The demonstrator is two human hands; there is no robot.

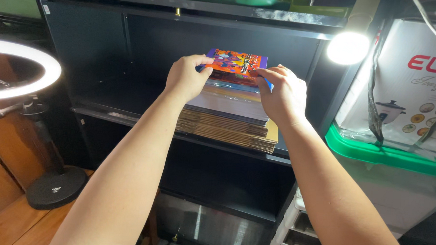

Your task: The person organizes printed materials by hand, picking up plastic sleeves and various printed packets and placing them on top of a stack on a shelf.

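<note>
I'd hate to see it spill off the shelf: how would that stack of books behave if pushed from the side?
The stack of books is tall with uneven edges, so layers would probably shear apart. The upper covers look glossy, likely slippery. The colourful top book, pinched by the left hand and right hand, looks thin, probably floppy.

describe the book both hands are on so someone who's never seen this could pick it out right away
Find the black shelf unit and the stack of books on its middle shelf. The colourful book lies on top, gripped at its edges by the left hand and right hand. Its bright orange and purple cartoon cover stands out from the pale books and brown ones beneath.
</note>
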